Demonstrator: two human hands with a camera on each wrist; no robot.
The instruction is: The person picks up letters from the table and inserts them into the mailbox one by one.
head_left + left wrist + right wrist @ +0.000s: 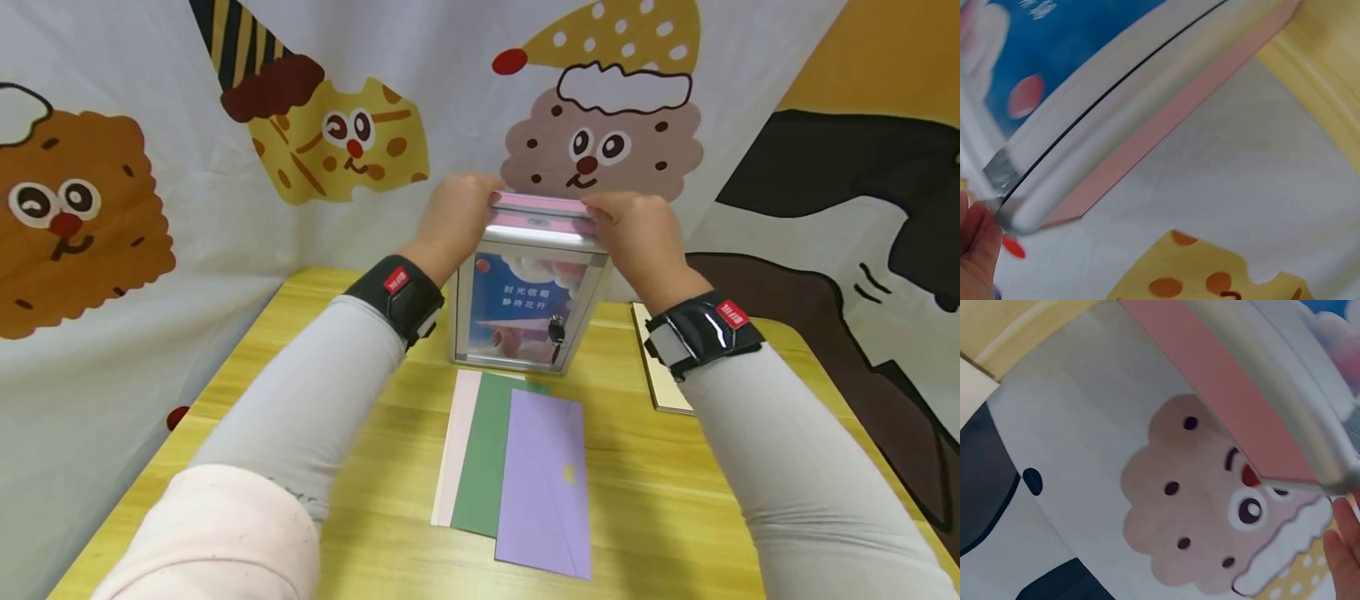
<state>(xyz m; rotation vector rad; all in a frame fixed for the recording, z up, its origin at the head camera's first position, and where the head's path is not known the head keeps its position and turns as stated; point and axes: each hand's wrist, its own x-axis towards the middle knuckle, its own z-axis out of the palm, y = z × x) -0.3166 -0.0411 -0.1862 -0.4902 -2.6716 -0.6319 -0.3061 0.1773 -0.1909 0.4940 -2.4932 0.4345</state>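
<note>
A silver-framed mailbox (525,237) with pink panels stands upright on the table, its picture door facing me. My left hand (457,215) pinches the left end of the pink lid (542,202) on top, and my right hand (637,237) pinches the right end. A dark line runs below the lid's edge. In the left wrist view, fingertips (984,231) are at a corner of the box. The right wrist view has fingers (1342,553) right by another corner. A key (556,329) hangs at the door's lock. Most of each thumb is hidden.
In front of the mailbox lie overlapping envelopes: purple (543,479) on top, green (478,467) and pale pink (457,442) beneath. A cream, flat, book-like thing (662,367) lies by my right wrist. A cloth with cartoon figures (345,142) hangs behind the wooden table (637,500).
</note>
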